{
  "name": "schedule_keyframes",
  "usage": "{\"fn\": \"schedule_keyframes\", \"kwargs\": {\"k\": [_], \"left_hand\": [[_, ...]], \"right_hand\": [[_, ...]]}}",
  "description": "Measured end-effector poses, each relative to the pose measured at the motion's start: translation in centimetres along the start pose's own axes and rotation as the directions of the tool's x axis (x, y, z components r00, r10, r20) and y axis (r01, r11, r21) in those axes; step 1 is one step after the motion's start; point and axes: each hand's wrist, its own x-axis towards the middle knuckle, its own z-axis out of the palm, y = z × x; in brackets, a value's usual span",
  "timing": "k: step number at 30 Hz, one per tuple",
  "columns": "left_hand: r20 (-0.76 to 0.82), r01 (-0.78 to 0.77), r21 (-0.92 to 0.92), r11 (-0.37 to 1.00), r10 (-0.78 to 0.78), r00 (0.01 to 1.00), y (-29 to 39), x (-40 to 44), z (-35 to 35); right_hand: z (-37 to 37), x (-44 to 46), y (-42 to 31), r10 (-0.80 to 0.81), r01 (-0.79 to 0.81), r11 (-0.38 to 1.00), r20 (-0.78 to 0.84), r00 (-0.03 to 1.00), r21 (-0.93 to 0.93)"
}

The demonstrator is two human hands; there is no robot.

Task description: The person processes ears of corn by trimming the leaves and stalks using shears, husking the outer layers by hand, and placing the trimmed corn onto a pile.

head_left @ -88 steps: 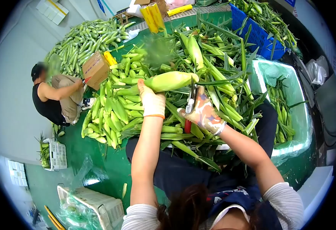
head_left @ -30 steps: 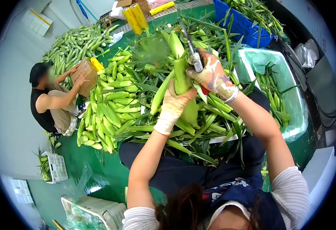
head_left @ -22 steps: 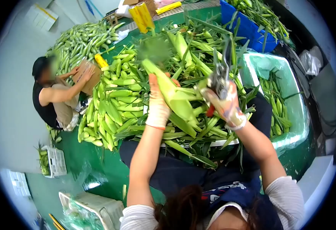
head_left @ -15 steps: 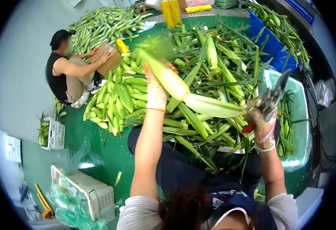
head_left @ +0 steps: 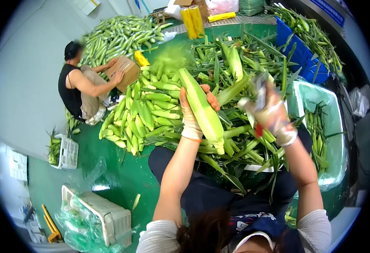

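Observation:
My left hand [head_left: 193, 114], in a pale glove with orange fingertips, is wrapped round a green ear of corn [head_left: 201, 107] that slants down to the right. Beyond it, my right hand [head_left: 273, 116], in a patterned glove, is closed on red-handled pruning shears [head_left: 260, 95], both blurred by motion. A loose husk leaf [head_left: 234, 90] lies between the two hands. Under and behind them spreads a heap of leaves and stalks [head_left: 252, 55]. Trimmed ears of corn [head_left: 140, 116] are piled to the left of my left hand.
At the left a person [head_left: 83, 84] crouches with both hands on a cardboard box [head_left: 123, 72], near a pile of wrapped corn [head_left: 117, 40]. A blue crate [head_left: 299, 52] and a lined foam box [head_left: 339, 126] stand at right. White baskets [head_left: 69, 152] [head_left: 117, 223] sit at lower left.
The pulled-down husk leaf has come away from the ear in my left hand. My right hand with the shears has swung back leftward from beside the foam box. The whole view has shifted.

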Motion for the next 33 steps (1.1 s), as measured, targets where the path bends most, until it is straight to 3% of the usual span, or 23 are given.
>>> {"fn": "schedule_keyframes", "kwargs": {"k": [1,2,4,5,6,7,9,11,12,13,14,15,17,19,20,21,22,23,24,25,28,30,33], "left_hand": [[0.010,0.018,-0.003,1.000,-0.018,1.000,-0.6,0.2,0.4],[0.005,0.013,-0.025,1.000,-0.013,1.000,-1.4,0.4,1.0],[0.056,0.013,-0.039,0.999,-0.011,0.998,-2.5,0.5,0.9],[0.067,0.042,-0.046,0.998,-0.039,0.997,-2.7,0.5,0.7],[-0.044,0.024,0.117,0.993,-0.019,0.999,-2.6,0.6,0.5],[-0.125,0.049,0.279,0.959,-0.014,0.992,-2.7,1.0,0.4],[-0.208,0.083,0.628,0.774,0.063,0.976,-2.4,0.8,1.4],[-0.136,0.048,0.847,0.529,0.127,0.983,-3.3,1.4,-0.7],[-0.200,0.078,0.847,0.526,0.180,0.963,-4.2,1.7,0.0],[-0.227,0.120,0.877,0.466,0.181,0.957,-4.1,1.8,-0.1],[-0.284,0.178,0.780,0.600,0.086,0.955,-4.5,1.6,2.1],[-0.332,0.229,0.667,0.709,0.007,0.943,-4.4,1.5,4.1],[-0.300,0.295,0.580,0.759,-0.138,0.944,-3.9,1.3,4.7],[-0.231,0.237,0.500,0.833,-0.135,0.963,-4.7,0.6,4.8],[-0.220,0.179,0.563,0.807,-0.063,0.973,-5.3,-0.4,4.7],[-0.199,0.129,0.614,0.779,-0.005,0.980,-6.5,-1.1,4.8],[-0.212,0.268,0.508,0.818,-0.183,0.960,-6.8,-1.8,3.6],[-0.382,0.309,0.546,0.779,-0.097,0.919,-8.4,-3.0,3.6],[-0.137,0.104,0.901,0.421,0.049,0.989,-10.1,-5.1,2.5],[-0.030,0.011,0.961,0.277,0.064,0.997,-12.2,-5.6,2.8],[-0.155,0.254,0.836,0.487,-0.234,0.960,-18.5,-3.2,6.5],[-0.139,0.298,0.821,0.488,-0.336,0.932,-21.5,-1.6,8.1],[-0.109,0.326,0.824,0.464,-0.435,0.894,-24.7,0.9,8.8]], "right_hand": [[2.2,-1.0,1.5,-0.090,0.087,0.995,0.078,0.993,0.048],[3.4,-2.0,1.9,-0.033,-0.009,0.987,0.254,0.967,0.162],[5.2,-3.6,2.0,0.061,-0.129,0.977,0.360,0.931,0.168],[6.1,-4.4,2.9,0.049,-0.134,0.960,0.323,0.945,0.246],[7.0,-5.1,3.9,0.037,-0.133,0.937,0.285,0.958,0.323],[6.4,-5.7,3.0,0.171,-0.218,0.964,0.269,0.948,0.155],[7.0,-7.3,4.9,0.035,-0.040,0.998,0.128,0.991,0.038],[6.6,-9.0,5.2,-0.018,-0.008,0.980,0.123,0.992,0.201],[8.2,-9.5,6.2,-0.088,0.076,0.980,0.060,0.994,0.186],[8.4,-10.5,6.1,-0.029,0.031,0.986,-0.012,1.000,0.165],[9.6,-11.0,6.9,-0.125,0.142,0.988,-0.212,0.969,0.066],[10.6,-11.7,7.8,-0.122,0.144,0.987,-0.259,0.958,0.069],[8.5,-12.1,7.4,-0.057,0.094,0.984,-0.231,0.971,0.150],[6.6,-11.6,7.8,0.076,0.000,0.951,-0.232,0.970,0.309],[6.3,-10.9,8.4,-0.064,0.123,0.979,-0.331,0.941,0.162],[4.8,-10.5,8.3,0.079,0.007,0.917,-0.199,0.977,0.400],[3.6,-10.3,7.9,0.084,0.010,0.887,-0.184,0.979,0.461],[3.6,-10.0,7.7,0.105,0.002,0.857,-0.178,0.978,0.516],[6.5,-8.5,9.0,0.046,0.136,0.893,-0.389,0.920,0.428],[9.2,-7.2,10.5,-0.034,0.246,0.925,-0.580,0.814,0.291],[5.8,-9.3,14.2,0.051,0.071,0.952,-0.383,0.922,0.298],[0.9,-11.7,15.4,0.048,0.071,0.972,-0.486,0.872,0.222],[-6.3,-13.4,24.5,0.225,-0.332,0.940,-0.597,0.770,-0.074]]}}
